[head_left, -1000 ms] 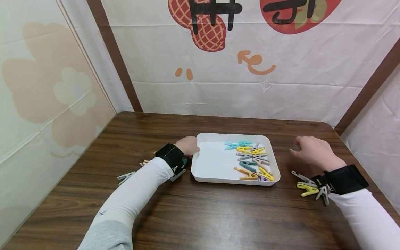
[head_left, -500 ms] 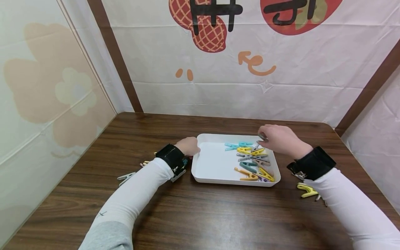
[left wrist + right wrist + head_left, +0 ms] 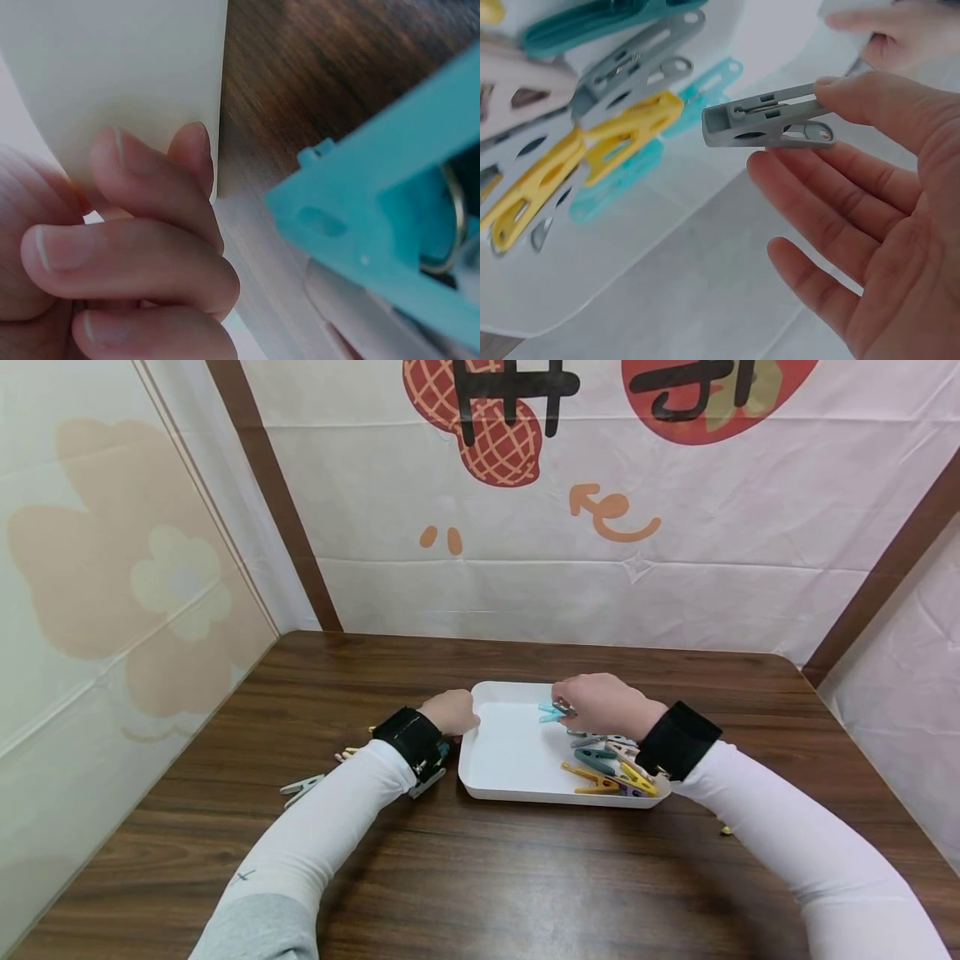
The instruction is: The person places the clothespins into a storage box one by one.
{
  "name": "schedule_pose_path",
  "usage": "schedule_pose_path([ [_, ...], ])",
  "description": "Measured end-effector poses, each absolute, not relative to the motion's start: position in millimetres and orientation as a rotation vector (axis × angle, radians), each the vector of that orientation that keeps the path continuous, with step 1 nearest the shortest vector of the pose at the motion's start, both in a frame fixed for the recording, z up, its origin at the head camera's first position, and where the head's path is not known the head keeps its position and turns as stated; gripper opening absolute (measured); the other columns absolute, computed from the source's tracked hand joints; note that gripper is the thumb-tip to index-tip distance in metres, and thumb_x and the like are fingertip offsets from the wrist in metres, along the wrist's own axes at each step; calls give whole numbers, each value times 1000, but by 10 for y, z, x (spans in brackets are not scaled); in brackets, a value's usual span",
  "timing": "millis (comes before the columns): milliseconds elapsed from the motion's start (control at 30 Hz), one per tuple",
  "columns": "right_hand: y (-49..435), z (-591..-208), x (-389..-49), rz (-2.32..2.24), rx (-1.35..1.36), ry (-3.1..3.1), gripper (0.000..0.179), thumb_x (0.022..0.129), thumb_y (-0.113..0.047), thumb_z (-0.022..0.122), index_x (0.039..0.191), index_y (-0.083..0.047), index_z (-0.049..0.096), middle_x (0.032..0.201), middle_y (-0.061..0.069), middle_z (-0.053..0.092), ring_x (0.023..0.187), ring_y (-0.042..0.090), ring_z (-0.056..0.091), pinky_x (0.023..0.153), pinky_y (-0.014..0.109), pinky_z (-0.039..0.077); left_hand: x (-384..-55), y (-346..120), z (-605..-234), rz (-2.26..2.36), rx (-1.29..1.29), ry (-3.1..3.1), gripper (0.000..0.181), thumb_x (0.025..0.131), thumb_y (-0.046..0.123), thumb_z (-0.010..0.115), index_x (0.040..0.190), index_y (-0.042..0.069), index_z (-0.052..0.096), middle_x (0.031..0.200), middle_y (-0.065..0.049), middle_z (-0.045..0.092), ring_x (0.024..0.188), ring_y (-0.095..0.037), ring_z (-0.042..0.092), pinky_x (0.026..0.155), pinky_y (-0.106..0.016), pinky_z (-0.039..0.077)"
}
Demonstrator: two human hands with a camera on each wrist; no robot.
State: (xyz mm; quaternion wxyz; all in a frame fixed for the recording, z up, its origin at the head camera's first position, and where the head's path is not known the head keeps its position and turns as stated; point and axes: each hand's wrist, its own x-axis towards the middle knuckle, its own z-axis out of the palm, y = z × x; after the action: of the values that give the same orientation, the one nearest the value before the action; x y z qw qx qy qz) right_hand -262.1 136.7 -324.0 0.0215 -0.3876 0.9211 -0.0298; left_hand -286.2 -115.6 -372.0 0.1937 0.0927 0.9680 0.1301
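A white tray [image 3: 513,760] lies on the table, with several clothespins in its right half. My left hand [image 3: 450,712] grips the tray's left wall; its curled fingers [image 3: 135,255] show against it in the left wrist view. Over the tray, my right hand [image 3: 603,703] pinches a grey clothespin [image 3: 765,120] between thumb and fingers. Beneath it is a light blue clothespin [image 3: 550,713], partly hidden. A teal clothespin [image 3: 595,759], an orange-yellow one [image 3: 597,783] and a yellow one [image 3: 634,135] are among the others in the tray.
On the wooden table [image 3: 480,877], a grey clothespin [image 3: 302,787] and others lie left of the tray, partly behind my left arm. A blue clothespin [image 3: 375,195] is close to my left wrist. My right sleeve [image 3: 795,835] hides most of the clothespins on the right.
My right hand has come from the table right of the tray, leftward across the tray's right rim, bringing the grey clothespin. My left hand has stayed at the tray's left edge.
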Motion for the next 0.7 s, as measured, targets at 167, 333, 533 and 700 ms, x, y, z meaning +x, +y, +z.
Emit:
schedule_pose_path([
  [167, 1228, -3313, -2666, -39, -1210, 2815, 16, 87, -16, 73, 98, -8, 63, 76, -4, 58, 66, 13, 50, 60, 27, 44, -2848, -1154, -3701, 377, 264, 2714, 21, 97, 12, 49, 94, -2, 64, 59, -6, 60, 50, -15, 51, 51, -26, 40],
  [333, 1135, -3347, -2670, 49, -1189, 2778, 14, 88, -15, 71, 96, -9, 62, 78, -3, 58, 68, 14, 51, 65, 29, 46, -2837, -1148, -3696, 388, 255, 2709, 20, 97, 12, 50, 93, -2, 64, 59, -6, 60, 50, -15, 52, 51, -26, 40],
  [533, 1075, -3388, -2674, 99, -1177, 2745, 15, 89, -16, 71, 99, -8, 62, 83, -1, 59, 72, 14, 52, 68, 31, 47, -2833, -1148, -3697, 389, 256, 2718, 20, 97, 13, 50, 92, -1, 64, 59, -7, 61, 50, -15, 52, 50, -26, 39],
  [700, 1060, -3439, -2695, 138, -1193, 2752, 14, 89, -16, 72, 96, -8, 64, 82, -1, 60, 71, 15, 51, 68, 31, 46, -2833, -1156, -3701, 388, 251, 2717, 20, 97, 12, 50, 93, -2, 64, 59, -6, 60, 49, -15, 51, 49, -26, 38],
])
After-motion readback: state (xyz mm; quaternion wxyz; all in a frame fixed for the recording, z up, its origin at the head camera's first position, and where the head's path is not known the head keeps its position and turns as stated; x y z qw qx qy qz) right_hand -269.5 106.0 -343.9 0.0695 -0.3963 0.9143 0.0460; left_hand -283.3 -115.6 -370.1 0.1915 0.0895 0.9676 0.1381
